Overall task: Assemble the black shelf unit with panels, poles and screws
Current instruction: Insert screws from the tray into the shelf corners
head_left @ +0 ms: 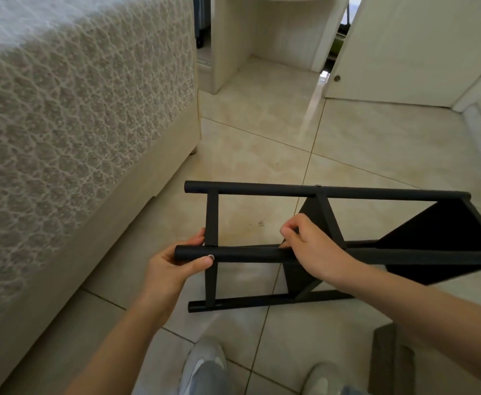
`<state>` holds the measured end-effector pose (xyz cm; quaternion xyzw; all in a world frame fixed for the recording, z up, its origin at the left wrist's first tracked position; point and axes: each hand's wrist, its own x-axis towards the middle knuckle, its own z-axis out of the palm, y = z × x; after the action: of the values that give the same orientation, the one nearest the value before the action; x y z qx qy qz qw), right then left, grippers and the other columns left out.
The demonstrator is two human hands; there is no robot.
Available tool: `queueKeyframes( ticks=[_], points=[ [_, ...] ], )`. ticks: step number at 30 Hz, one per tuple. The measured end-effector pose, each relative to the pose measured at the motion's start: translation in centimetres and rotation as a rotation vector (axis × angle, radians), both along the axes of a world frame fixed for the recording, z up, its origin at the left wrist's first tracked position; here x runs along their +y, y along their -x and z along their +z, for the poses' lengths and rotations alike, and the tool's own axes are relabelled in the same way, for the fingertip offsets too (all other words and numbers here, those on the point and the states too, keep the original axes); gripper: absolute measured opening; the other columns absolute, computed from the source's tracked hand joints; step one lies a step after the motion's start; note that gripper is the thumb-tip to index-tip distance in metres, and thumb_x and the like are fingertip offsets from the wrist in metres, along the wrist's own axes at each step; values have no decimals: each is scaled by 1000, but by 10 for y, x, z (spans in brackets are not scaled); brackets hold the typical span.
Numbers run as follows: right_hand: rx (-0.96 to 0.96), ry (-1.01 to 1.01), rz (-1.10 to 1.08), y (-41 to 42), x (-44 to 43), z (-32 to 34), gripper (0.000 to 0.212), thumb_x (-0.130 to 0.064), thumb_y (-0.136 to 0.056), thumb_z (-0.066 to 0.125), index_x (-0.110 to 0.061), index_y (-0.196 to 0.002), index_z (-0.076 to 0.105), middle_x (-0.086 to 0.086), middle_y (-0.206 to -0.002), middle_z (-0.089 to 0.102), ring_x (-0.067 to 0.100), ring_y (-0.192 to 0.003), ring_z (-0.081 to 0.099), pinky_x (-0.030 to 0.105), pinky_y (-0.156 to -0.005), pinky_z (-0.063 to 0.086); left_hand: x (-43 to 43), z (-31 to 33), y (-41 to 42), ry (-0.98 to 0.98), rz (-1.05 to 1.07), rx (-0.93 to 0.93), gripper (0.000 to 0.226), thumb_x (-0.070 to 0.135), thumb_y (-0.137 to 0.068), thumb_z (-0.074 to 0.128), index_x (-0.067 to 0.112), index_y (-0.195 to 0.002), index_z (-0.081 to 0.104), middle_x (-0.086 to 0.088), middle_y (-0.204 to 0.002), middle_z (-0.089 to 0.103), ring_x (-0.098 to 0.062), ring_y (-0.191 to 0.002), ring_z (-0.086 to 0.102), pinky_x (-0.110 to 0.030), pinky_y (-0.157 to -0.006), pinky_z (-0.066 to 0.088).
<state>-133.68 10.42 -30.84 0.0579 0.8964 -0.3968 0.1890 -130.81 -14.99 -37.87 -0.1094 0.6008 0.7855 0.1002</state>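
Currently the shelf unit [324, 192] lies on its side low over the floor [262, 138], beside the bed [76, 109]. Left hand [173, 263] grips the end of the near pole [247, 253]; right hand [310, 252] curls round the same pole by the middle panel [309, 213]. Assembly looks nearly complete. Probable next step: check the joints, then stand it upright.
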Motion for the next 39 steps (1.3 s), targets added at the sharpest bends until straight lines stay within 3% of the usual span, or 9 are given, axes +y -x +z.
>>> queueKeyframes(
  ticks=[4, 8, 12, 19, 24, 29, 33, 36, 39],
  points=[
    [10, -15, 1, -2, -1, 0, 12, -33, -104, 38, -25, -111, 44, -6, -95, 62, 8, -94, 62, 22, -75, 45, -2, -3, 0, 9, -28, 11, 56, 33, -51, 91, 30, -105, 79, 7, -128, 69, -10, -119, 64, -39, -103, 45],
    [-18, -12, 21, -7, 0, 0, 11, -32, -104, 39, -25, -112, 44, -6, -98, 62, 5, -96, 60, 19, -74, 44, -5, -4, -4, 67, -53, 44, 45, 30, -53, 89, 29, -97, 79, 9, -127, 70, -9, -118, 65, -34, -99, 49],
    [-11, -29, 27, -13, 0, -2, 9, -32, -104, 40, -26, -110, 45, -7, -99, 61, 5, -97, 59, 20, -76, 44, -11, 1, -6, 200, -93, 104, 37, 32, -53, 89, 30, -88, 80, 15, -120, 71, -3, -112, 66, -12, -84, 53],
    [-58, -22, 64, -29, 2, -5, 10, -36, -102, 43, -29, -106, 49, -4, -99, 63, 12, -93, 62, 19, -73, 49, -17, 7, -16, 316, -172, 165, 26, 22, -59, 86, 28, -83, 78, 16, -121, 71, -9, -112, 68, -26, -90, 57],
    [-90, -21, 99, -27, 5, 1, 7, -37, -102, 43, -33, -102, 49, -7, -101, 63, 8, -94, 61, 16, -73, 46, -19, 19, -11, 594, -261, 251, 25, 24, -66, 86, 26, -83, 69, 31, -118, 63, 0, -107, 66, -15, -89, 54],
    [-153, -31, 130, -21, 5, 3, 4, -34, -100, 50, -31, -100, 53, -7, -99, 65, 8, -92, 63, 22, -77, 52, -26, 41, 6, 868, -492, 373, 54, 39, -72, 85, 45, -115, 53, 39, -137, 36, 11, -129, 40, -18, -107, 37],
    [-163, -57, 169, -15, 3, 4, 2, -32, -97, 56, -30, -95, 57, -9, -95, 66, 5, -89, 64, 21, -78, 53, -23, 60, 27, 1064, -793, 552, 79, 50, -78, 78, 50, -145, 35, 38, -154, 13, 9, -148, -1, -24, -119, 13],
    [-180, -100, 206, -8, 2, 6, 5, -31, -97, 57, -29, -92, 56, -8, -91, 67, 5, -87, 64, 18, -74, 51, -19, 71, 49, 1248, -1010, 661, 88, 63, -79, 69, 47, -152, 24, 31, -162, -1, 5, -146, -26, -25, -117, -6],
    [-174, -207, 284, 0, -1, 8, 10, -31, -97, 58, -28, -88, 53, -7, -86, 65, 6, -83, 63, 19, -72, 51, -15, 74, 68, 1434, -1145, 739, 98, 82, -75, 55, 43, -156, 15, 25, -163, -8, 3, -142, -35, -27, -114, -22]
  ],
)
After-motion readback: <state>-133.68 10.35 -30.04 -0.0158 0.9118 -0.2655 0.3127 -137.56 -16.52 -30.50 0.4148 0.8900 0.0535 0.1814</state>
